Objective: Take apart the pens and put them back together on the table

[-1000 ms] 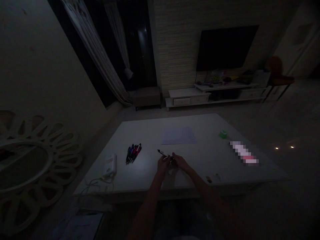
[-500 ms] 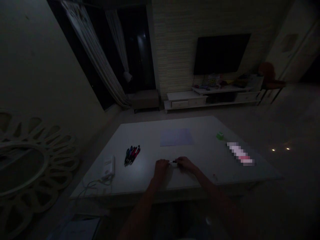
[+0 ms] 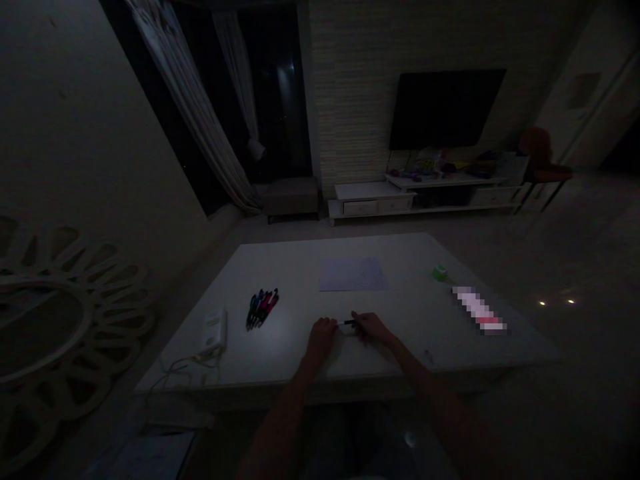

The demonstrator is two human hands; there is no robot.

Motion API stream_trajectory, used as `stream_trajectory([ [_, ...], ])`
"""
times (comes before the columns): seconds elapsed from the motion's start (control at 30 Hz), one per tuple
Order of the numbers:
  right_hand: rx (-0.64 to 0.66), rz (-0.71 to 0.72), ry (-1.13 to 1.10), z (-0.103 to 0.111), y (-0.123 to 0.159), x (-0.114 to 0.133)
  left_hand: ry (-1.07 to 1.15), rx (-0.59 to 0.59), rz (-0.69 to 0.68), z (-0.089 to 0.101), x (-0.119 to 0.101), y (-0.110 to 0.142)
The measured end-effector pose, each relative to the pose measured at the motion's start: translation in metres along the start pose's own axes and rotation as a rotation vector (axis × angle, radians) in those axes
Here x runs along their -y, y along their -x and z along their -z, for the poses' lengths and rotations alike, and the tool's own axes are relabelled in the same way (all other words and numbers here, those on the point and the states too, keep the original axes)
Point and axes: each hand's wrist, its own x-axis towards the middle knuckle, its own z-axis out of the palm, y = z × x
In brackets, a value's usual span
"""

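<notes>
A pen (image 3: 345, 323) with a white barrel and a black end lies level between my two hands, just above the near part of the white table (image 3: 280, 263). My left hand (image 3: 321, 335) is closed round its white end, the fingers curled. At the black end, my right hand (image 3: 371, 327) pinches with thumb and forefinger; the other fingers bend below in shadow. To the left lies a bunch of pens (image 3: 261, 309) in several colours. Beyond my hands rests a pale sheet of paper (image 3: 353, 274).
A white power strip (image 3: 214, 331) with cables sits at the table's left edge. On the right are a small green object (image 3: 439, 272) and a blurred-out item (image 3: 479, 310). A small, unclear thing (image 3: 429, 355) lies near the front edge. The room is dim.
My right forefinger has lifted slightly, and more of the pen's black end shows. Both hands stay at the pen. The view has shifted a little.
</notes>
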Motion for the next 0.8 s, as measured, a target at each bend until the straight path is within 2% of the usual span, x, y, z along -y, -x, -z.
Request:
stream_trajectory([
  [0.17,0.007,0.03,-0.045,0.0042,0.0006,0.0079,-0.028,-0.033,-0.03,-0.0053,0.0026,0.0],
  [0.3,0.038,-0.025,-0.061,0.0047,-0.0006,0.0067,-0.033,-0.056,-0.028,-0.0075,0.0043,-0.0001],
  [0.4,0.019,0.034,-0.041,0.0036,-0.0036,0.0031,-0.042,-0.039,-0.014,-0.0052,0.0036,0.0],
  [0.53,0.022,0.011,-0.044,0.0017,-0.0068,-0.001,-0.053,-0.033,-0.019,-0.0006,0.0014,0.0009],
  [0.63,0.007,0.078,-0.036,0.001,-0.0075,-0.0015,-0.063,-0.05,-0.02,0.0003,0.0004,0.0015],
  [0.8,-0.005,0.021,-0.014,0.0001,-0.0072,-0.0017,-0.051,-0.056,-0.007,-0.0018,0.0012,0.0012],
])
